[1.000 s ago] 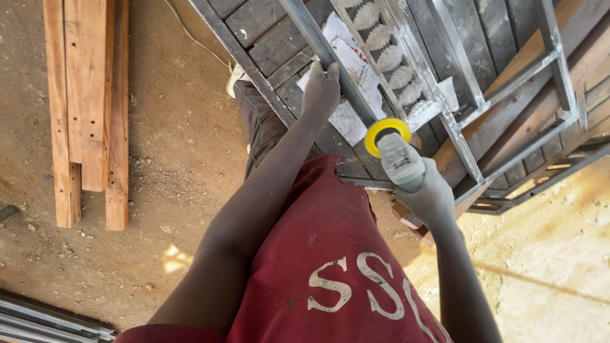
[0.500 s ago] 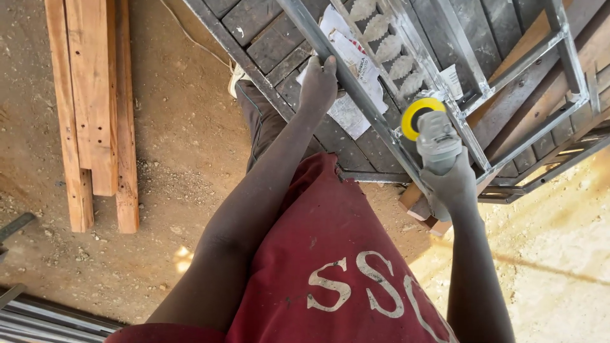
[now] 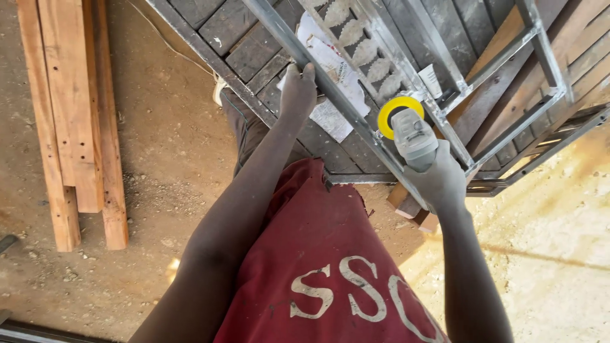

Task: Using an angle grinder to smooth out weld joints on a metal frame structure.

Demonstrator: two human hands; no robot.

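Right hand (image 3: 440, 181) gripping grinder (image 3: 412, 134), yellow disc (image 3: 395, 113) half hidden, left hand (image 3: 297, 91) clasping steel bar (image 3: 330, 86)

You have a grey angle grinder with a yellow disc (image 3: 406, 130) pressed against the long, slanted grey steel frame bar (image 3: 330, 82).
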